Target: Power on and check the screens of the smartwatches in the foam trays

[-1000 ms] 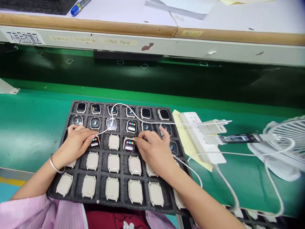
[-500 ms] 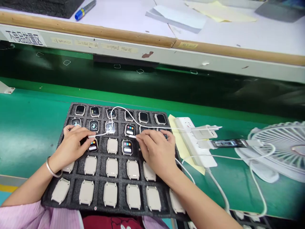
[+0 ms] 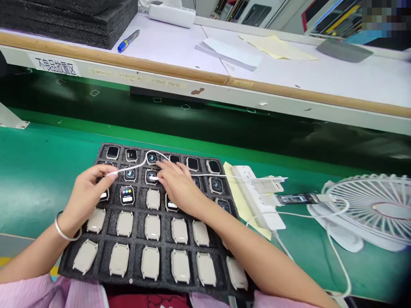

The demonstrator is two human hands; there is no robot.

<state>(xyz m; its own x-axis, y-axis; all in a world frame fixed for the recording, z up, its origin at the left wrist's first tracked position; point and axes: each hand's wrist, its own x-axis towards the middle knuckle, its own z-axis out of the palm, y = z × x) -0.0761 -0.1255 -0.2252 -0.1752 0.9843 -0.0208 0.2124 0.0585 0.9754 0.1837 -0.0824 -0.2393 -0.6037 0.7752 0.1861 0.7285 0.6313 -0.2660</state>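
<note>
A black foam tray [image 3: 135,244] holds several smartwatch bodies in rows. Those in the upper rows lie face up, some with lit screens, like the watch [image 3: 127,195] in the third row. Lower down they lie back up, like the beige watch back [image 3: 152,227]. My left hand [image 3: 91,188] pinches a white charging cable [image 3: 138,166] near its end, over the tray's left side. With bent fingers, my right hand [image 3: 180,186] grips a white cable plug [image 3: 154,178] above a lit watch [image 3: 150,172] in the second row. Whether the plug touches it I cannot tell.
Right of the tray are a white power strip [image 3: 253,188] with chargers, a small dark display device [image 3: 297,199] and a white fan [image 3: 379,209]. Behind runs a shelf with a marker pen [image 3: 128,40], papers [image 3: 231,53] and stacked black foam [image 3: 73,21].
My right hand has moved left and away from me with the plug, from the third row to a second-row watch. My left hand has shifted left with its cable. The view has tilted up.
</note>
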